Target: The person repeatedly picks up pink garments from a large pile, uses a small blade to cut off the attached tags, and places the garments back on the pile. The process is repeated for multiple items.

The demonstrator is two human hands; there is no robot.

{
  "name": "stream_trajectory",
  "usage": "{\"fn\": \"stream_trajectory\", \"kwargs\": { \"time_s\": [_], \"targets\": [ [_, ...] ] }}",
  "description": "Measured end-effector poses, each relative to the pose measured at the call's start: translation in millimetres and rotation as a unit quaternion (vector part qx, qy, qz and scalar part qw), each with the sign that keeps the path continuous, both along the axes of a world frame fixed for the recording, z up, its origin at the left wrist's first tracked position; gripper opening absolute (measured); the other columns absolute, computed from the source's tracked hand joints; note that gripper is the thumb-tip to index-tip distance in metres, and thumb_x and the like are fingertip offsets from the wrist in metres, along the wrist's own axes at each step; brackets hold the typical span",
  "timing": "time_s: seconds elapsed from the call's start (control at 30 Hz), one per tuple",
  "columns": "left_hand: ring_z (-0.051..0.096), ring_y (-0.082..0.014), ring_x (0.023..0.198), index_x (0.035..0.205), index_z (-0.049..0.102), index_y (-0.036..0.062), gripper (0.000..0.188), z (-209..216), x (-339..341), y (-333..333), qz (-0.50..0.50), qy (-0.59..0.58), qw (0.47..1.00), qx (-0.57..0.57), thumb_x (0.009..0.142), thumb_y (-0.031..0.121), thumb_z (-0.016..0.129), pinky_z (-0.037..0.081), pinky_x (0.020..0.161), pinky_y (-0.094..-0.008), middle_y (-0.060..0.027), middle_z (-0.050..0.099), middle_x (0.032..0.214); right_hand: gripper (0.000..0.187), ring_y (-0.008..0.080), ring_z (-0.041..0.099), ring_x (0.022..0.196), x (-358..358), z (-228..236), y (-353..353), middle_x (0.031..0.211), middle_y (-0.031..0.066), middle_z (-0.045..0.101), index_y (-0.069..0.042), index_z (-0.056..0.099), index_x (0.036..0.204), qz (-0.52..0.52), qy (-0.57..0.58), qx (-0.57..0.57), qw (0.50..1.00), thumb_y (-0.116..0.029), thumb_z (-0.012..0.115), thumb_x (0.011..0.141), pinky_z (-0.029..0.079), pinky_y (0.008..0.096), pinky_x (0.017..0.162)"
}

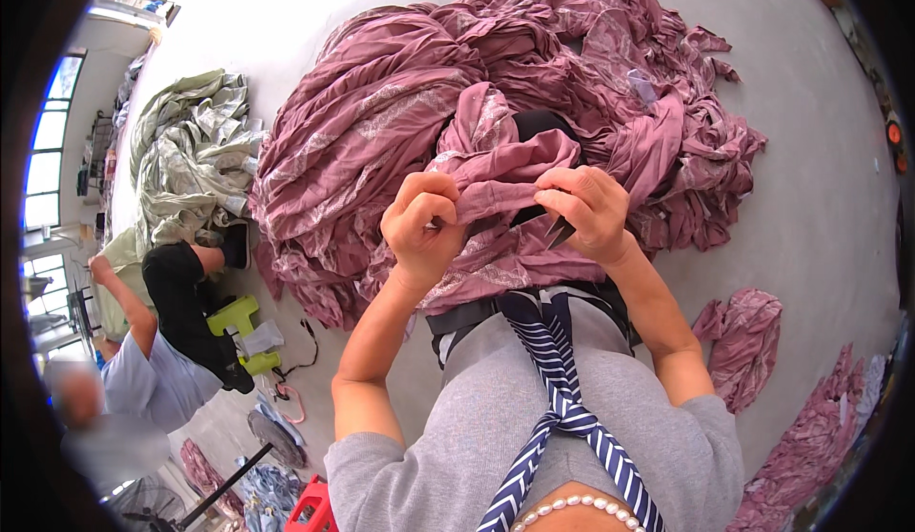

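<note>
Grip and Legibility Findings

From my remote station I find a pink fabric band (498, 198) over the near middle of the pink heap (372, 122), its long axis running left to right. The left hand (422, 222) pinches one end; the right hand (593, 213) pinches the other while holding what look like dark snips (560, 233). Both are equally near. Toward the heap's far right lies a pale tag (641, 86); I can read no writing.
</note>
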State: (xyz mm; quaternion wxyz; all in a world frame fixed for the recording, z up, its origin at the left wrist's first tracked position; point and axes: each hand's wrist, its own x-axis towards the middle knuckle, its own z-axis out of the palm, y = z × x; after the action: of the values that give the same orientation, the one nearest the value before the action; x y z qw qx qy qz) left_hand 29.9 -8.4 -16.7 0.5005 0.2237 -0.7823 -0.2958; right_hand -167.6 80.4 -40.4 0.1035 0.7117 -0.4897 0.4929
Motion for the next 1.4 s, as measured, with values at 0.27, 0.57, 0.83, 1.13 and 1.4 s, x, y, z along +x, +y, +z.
{"fn": "stream_trajectory", "kwargs": {
  "time_s": [0.27,0.57,0.83,1.13,1.4],
  "targets": [
    [0.06,-0.0168,0.083,0.087,0.058,-0.0001,0.01,-28,105,-85,0.279,0.097,0.952,0.085,0.082,0.0,0.067,0.048,0.072,-0.0293,-0.0086,0.064,0.094,0.012,0.0113,0.062,0.07,-51,-34,37,0.079,0.0055,0.064,-0.006,0.06,0.089,-0.142,-0.334,0.184,0.913,-0.011,0.07,0.083,0.049,0.0249,0.063],
    [0.035,-0.0368,0.133,0.127,0.056,0.0126,0.08,-48,-11,38,-0.144,-0.409,0.901,0.016,0.057,0.035,0.086,0.026,0.108,-0.0488,-0.0179,0.04,0.142,0.061,0.0265,0.068,0.085,-154,-243,102,0.092,0.015,0.069,0.002,0.063,0.105,-0.488,-0.422,0.335,0.686,-0.046,0.077,0.071,0.052,0.0351,0.076],
    [0.053,-0.0298,0.113,0.113,0.062,0.0083,0.054,-70,-23,48,-0.129,-0.341,0.93,-0.047,0.064,0.02,0.081,0.039,0.094,-0.0434,-0.0106,0.059,0.116,0.025,0.0228,0.066,0.07,-127,-193,91,0.083,0.0095,0.07,-0.002,0.064,0.091,-0.479,-0.367,0.253,0.756,-0.026,0.068,0.084,0.05,0.0342,0.065],
    [0.063,-0.0299,0.063,0.08,0.061,0.0027,0.035,-93,-99,69,-0.091,-0.376,0.913,0.129,0.076,0.035,0.074,0.049,0.058,-0.038,-0.0121,0.063,0.072,0.02,0.0091,0.058,0.069,-55,-119,109,0.074,0.0022,0.063,0.001,0.065,0.084,-0.075,-0.367,0.517,0.77,-0.017,0.072,0.079,0.048,0.0246,0.064],
    [0.061,-0.01,0.06,0.096,0.068,-0.0028,0.033,-87,-99,56,-0.134,-0.323,0.823,0.449,0.084,0.028,0.067,0.048,0.054,-0.0226,-0.0065,0.066,0.071,0.006,0.0025,0.053,0.071,-3,-89,95,0.081,-0.0019,0.061,-0.002,0.06,0.086,-0.03,-0.615,0.314,0.722,-0.005,0.066,0.086,0.045,0.019,0.064]
  ]
}}
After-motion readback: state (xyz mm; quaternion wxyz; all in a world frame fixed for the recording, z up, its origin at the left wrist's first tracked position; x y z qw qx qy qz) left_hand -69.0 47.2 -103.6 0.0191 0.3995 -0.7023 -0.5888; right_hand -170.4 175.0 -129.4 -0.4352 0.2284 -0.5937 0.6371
